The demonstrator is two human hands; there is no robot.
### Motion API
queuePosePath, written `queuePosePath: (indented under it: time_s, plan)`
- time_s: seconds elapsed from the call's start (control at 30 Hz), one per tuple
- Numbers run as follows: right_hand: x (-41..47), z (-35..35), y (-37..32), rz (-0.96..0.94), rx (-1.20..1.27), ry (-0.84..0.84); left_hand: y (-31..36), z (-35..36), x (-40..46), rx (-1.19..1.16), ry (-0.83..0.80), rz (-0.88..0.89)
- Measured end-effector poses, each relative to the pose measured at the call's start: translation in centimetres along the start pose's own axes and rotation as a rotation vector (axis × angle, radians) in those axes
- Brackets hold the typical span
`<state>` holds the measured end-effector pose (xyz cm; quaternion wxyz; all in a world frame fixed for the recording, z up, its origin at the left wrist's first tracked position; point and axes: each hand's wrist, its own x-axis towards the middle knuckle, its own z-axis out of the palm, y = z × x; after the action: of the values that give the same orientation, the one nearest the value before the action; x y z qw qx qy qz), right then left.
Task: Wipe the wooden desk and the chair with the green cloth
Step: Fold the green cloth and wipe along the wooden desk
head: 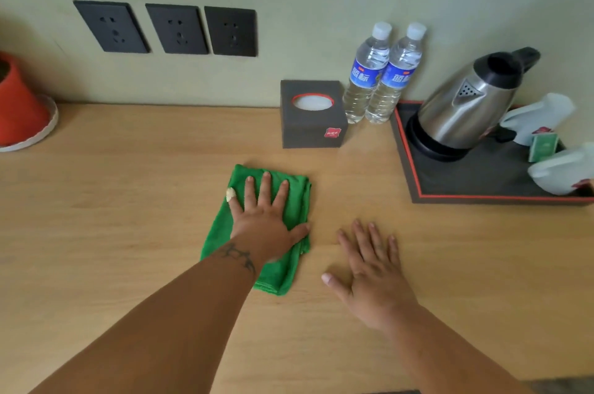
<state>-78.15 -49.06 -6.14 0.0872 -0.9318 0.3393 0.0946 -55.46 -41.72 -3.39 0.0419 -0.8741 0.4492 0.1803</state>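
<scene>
A folded green cloth (283, 268) lies flat on the wooden desk (128, 216), near its middle. My left hand (265, 213) presses down on the cloth with the fingers spread and pointing toward the wall. My right hand (373, 271) rests palm down on the bare wood just to the right of the cloth, fingers apart, holding nothing. No chair is in view.
A dark tissue box (313, 123) stands just beyond the cloth. Two water bottles (382, 75) sit by the wall. A black tray (475, 181) at the right holds a steel kettle (469, 104) and white cups. A red pot (19, 104) stands at far left.
</scene>
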Motion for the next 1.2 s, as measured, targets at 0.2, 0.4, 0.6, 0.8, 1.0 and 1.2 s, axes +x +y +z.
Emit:
queuePosePath:
  time_s: [0.2, 0.4, 0.6, 0.8, 1.0, 1.2]
  plan:
    - [0.0, 0.0, -0.3, 0.008, -0.008, -0.015, 0.9, 1.3, -2.6, 0.073, -0.066, 0.474]
    - [-0.1, -0.8, -0.4, 0.033, 0.004, -0.038, -5.1, 1.9, -5.3, 0.122, -0.056, 0.47]
    - [-0.5, -0.8, 0.1, 0.024, 0.015, -0.053, -4.7, 1.7, -4.7, 0.046, 0.035, 0.091]
    - [-0.5, -0.5, 0.5, -0.018, 0.101, 0.007, 2.7, 3.1, -5.2, -0.066, 0.113, -0.223]
    - [-1.3, -0.8, 5.0, -0.169, 0.127, 0.025, 10.7, 4.3, -5.5, -0.062, 0.138, -0.255]
    - [-3.2, -1.6, 16.9, -0.134, 0.087, 0.019, 20.8, 5.1, -4.8, -0.026, 0.136, -0.16]
